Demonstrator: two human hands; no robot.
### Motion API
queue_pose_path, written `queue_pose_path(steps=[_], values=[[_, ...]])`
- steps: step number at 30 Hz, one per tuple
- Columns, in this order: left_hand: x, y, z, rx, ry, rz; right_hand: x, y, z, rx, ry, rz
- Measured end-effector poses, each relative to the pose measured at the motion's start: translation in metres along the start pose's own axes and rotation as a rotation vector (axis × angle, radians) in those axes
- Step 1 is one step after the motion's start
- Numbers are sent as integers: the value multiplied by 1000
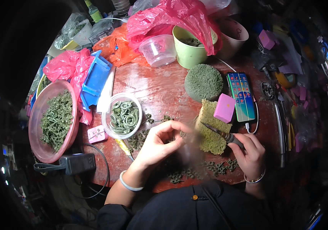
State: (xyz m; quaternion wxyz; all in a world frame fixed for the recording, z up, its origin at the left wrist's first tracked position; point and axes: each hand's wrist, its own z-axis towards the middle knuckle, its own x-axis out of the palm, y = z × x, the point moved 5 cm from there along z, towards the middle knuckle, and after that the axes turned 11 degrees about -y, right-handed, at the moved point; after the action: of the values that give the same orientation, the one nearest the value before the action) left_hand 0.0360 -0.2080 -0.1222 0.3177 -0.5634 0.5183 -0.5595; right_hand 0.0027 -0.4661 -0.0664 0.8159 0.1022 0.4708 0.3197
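While the right hand (250, 152) holds a tool (225, 135), the phone (244, 109) shows illegible labels (239, 86).

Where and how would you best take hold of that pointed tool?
Probably by the thick handle of the pointed tool, coming from the right, as the right hand holds it: the handle lies on that side, while the slim end narrows to a tip aimed leftward, away from the person.
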Motion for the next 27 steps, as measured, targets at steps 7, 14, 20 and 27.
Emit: queue_pose_path(steps=[7, 14, 20, 27], values=[[1, 4, 1, -78, 16, -142, 11, 16, -6, 34, -59, 302], [2, 0, 0, -92, -6, -108, 16, 14, -6, 38, -19, 286], [0, 2, 1, -93, -6, -119, 18, 16, -5, 23, -10, 266], [0, 4, 1, -73, -7, -111, 17, 16, -4, 32, -1, 269]])
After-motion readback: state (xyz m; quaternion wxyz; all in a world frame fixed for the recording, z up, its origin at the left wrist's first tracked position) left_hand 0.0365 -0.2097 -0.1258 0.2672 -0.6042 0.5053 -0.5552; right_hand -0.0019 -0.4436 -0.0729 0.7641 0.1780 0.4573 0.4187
